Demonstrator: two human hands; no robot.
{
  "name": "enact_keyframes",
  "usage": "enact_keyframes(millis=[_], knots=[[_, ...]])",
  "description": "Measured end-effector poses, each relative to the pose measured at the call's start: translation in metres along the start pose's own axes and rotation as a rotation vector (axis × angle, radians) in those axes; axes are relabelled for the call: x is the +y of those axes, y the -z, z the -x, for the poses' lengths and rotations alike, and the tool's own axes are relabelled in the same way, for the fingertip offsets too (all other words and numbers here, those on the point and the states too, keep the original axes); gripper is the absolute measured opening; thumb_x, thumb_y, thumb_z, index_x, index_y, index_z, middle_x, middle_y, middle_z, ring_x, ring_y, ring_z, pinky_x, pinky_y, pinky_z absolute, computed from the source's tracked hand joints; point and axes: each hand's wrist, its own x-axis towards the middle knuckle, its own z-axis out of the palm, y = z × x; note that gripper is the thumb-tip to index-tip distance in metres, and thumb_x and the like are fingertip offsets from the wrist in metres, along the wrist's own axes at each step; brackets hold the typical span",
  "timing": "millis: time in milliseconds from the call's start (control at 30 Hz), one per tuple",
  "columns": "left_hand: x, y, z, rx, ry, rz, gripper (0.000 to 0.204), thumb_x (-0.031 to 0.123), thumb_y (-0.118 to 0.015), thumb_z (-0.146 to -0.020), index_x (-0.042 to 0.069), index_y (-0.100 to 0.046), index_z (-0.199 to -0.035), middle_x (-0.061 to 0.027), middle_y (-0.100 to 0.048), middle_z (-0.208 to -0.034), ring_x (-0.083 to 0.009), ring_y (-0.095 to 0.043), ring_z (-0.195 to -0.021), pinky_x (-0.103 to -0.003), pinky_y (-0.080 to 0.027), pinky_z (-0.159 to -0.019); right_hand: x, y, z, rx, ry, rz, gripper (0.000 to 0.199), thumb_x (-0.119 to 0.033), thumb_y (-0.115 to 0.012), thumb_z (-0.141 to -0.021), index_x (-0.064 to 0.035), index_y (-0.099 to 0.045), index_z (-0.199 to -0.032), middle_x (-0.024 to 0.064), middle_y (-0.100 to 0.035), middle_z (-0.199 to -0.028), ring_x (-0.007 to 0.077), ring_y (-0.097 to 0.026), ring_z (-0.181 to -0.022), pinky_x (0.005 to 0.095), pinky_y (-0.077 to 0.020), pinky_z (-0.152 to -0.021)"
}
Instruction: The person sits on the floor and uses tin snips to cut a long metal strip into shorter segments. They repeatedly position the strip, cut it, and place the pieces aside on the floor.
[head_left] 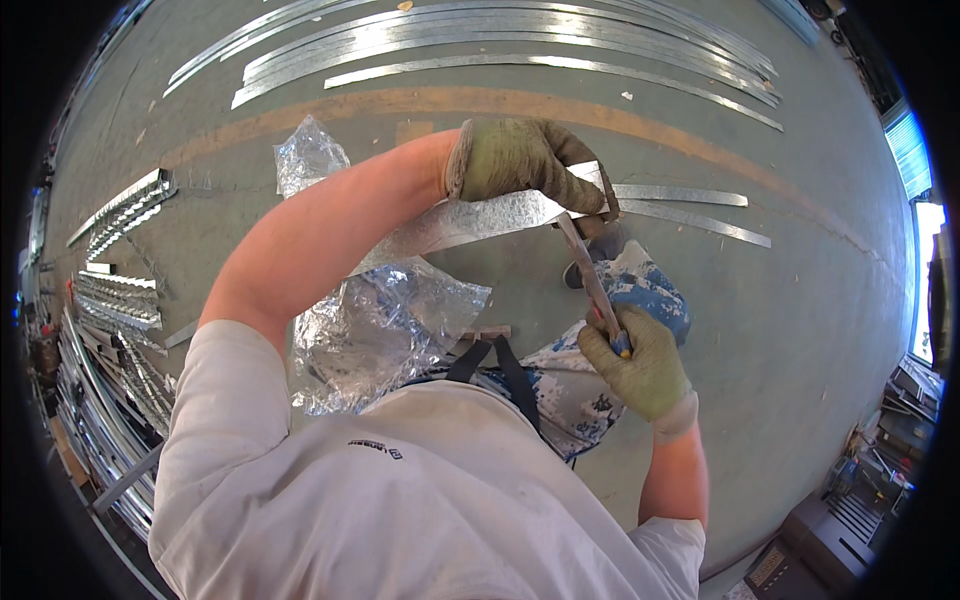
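Green gloves cover both hands. The left hand (515, 160) reaches across from the left, its fingers bent over and clamped on the right end of a broad metal strip (470, 222). That strip is held above the floor (790, 330), slanting from beneath the left forearm up to the glove. The right hand (640, 368) is lower and nearer the body, its fingers wrapped round the blue and yellow handle of a long, flat tool (594, 275). The tool tilts up and leftward, its tip at the strip's lower edge close to the left glove; whether the two touch, I cannot tell.

Below the strip, crumpled clear plastic (375, 335) lies against patterned trousers (655, 290). Two narrow strips (690, 195) show just beyond the left glove, pointing toward the floor's right edge. Toward the floor's far edge, shiny long strips (500, 35) lie roughly side by side, beyond an orange line (480, 102). Along the floor's left edge are notched pieces (118, 300) and a heap of long metal lengths (95, 420). A dark machine (825, 545) stands at the near right corner.
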Motion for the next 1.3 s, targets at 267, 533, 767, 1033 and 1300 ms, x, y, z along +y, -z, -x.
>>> enact_keyframes(millis=[267,533,767,1033,1300], knots=[[0.003,-0.003,0.002,0.009,0.015,0.014,0.032,0.027,-0.085,-0.105,0.002,-0.086,-0.125,-0.0103,-0.088,-0.108,-0.0144,-0.079,-0.102,-0.033,-0.061,-0.094,-0.006,0.001,0.008,0.033,-0.032,0.022,0.026,-0.023,-0.084,-0.103,0.0008,-0.077,-0.111,0.0162,-0.074,-0.102,0.0290,-0.069,-0.083,0.0415,-0.0560,-0.079],[0.000,-0.002,-0.001,0.038,0.054,-0.027,0.033,0.027,-0.088,-0.103,0.002,-0.086,-0.124,-0.0106,-0.088,-0.110,-0.0161,-0.080,-0.102,-0.034,-0.062,-0.093,-0.009,0.004,0.009,0.033,-0.015,0.048,0.025,-0.024,-0.085,-0.102,-0.0006,-0.076,-0.106,0.0130,-0.071,-0.083,0.0239,-0.065,-0.073,0.0399,-0.0549,-0.072],[-0.005,-0.002,-0.003,0.002,0.033,0.074,0.033,0.025,-0.088,-0.103,0.000,-0.085,-0.125,-0.0124,-0.087,-0.112,-0.0177,-0.081,-0.103,-0.034,-0.063,-0.095,-0.006,0.011,0.004,-0.041,-0.051,0.022,0.025,-0.023,-0.086,-0.102,0.0000,-0.077,-0.103,0.0111,-0.072,-0.082,0.0189,-0.063,-0.071,0.0385,-0.0550,-0.071],[-0.017,-0.002,-0.010,-0.015,0.036,0.049,0.039,0.039,-0.088,-0.101,0.008,-0.088,-0.125,-0.0053,-0.088,-0.114,-0.0166,-0.077,-0.105,-0.036,-0.058,-0.098,0.018,0.016,-0.008,-0.203,-0.196,-0.213,0.023,-0.023,-0.086,-0.103,-0.0002,-0.080,-0.103,0.0033,-0.073,-0.084,0.0099,-0.060,-0.077,0.0332,-0.0540,-0.073],[-0.018,-0.001,-0.021,-0.067,0.061,0.187,0.033,0.021,-0.085,-0.103,-0.003,-0.084,-0.125,-0.0150,-0.087,-0.109,-0.0207,-0.083,-0.102,-0.035,-0.063,-0.098,0.045,0.010,-0.024,-0.364,-0.173,-0.492,0.027,-0.021,-0.084,-0.101,0.0054,-0.079,-0.095,0.0148,-0.080,-0.098,0.0147,-0.070,-0.074,0.0308,-0.0564,-0.063]])
